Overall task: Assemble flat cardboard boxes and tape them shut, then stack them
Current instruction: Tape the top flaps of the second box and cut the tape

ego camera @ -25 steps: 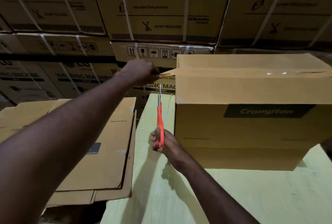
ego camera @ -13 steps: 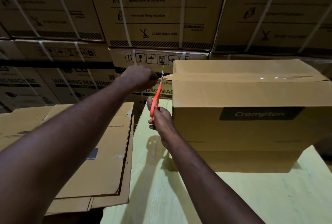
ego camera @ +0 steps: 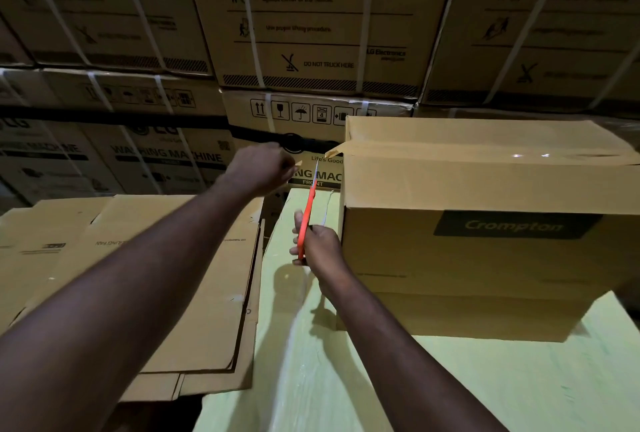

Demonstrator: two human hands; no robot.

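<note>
An assembled brown Crompton box stands on the pale green table. Brown tape runs along its top seam, and a short loose tape tail sticks out past the box's left edge. My left hand, left of that tail, pinches a separate tan tape end; whatever else it holds is hidden. My right hand grips orange-handled scissors beside the box's left face, with the blades pointing up and their tip just below the gap between the two tape ends.
A stack of flat cardboard boxes lies to the left of the table. Large strapped washing-machine cartons form a wall close behind. The near part of the green table surface lies in front of the box.
The scissors rose to the stretched tape, then came back down a little. The tape is now parted, leaving a tail on the box and an end in my left hand.
</note>
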